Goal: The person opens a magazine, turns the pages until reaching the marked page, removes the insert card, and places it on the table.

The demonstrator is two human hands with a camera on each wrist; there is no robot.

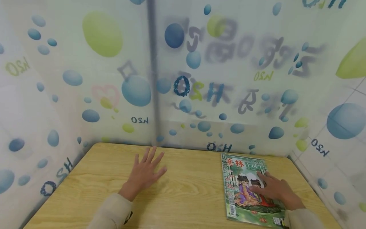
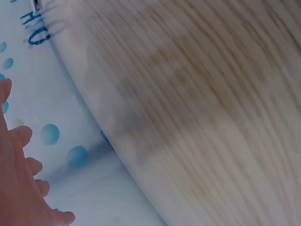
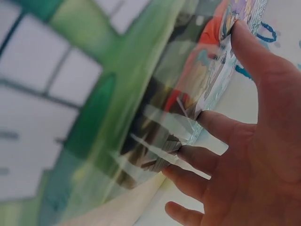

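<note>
A magazine (image 1: 243, 170) with a green cover, red and white lettering and two drawn figures in robes lies on the right of the wooden table (image 1: 183, 194). My right hand (image 1: 276, 190) rests over its right side, thumb and fingers spread. In the right wrist view, fingertips of the right hand (image 3: 268, 150) touch the glossy magazine cover (image 3: 113, 108). Left of the magazine, my left hand (image 1: 145, 173) is held palm down, fingers spread and straight, with nothing in it. The left wrist view shows part of the left hand (image 2: 19, 183) at its edge.
A pale curtain (image 1: 200, 105) printed with blue and green drops and "H2O" lettering hangs right behind the table's far edge and along both sides. Dark markings and a vertical pole (image 1: 152, 70) show through it.
</note>
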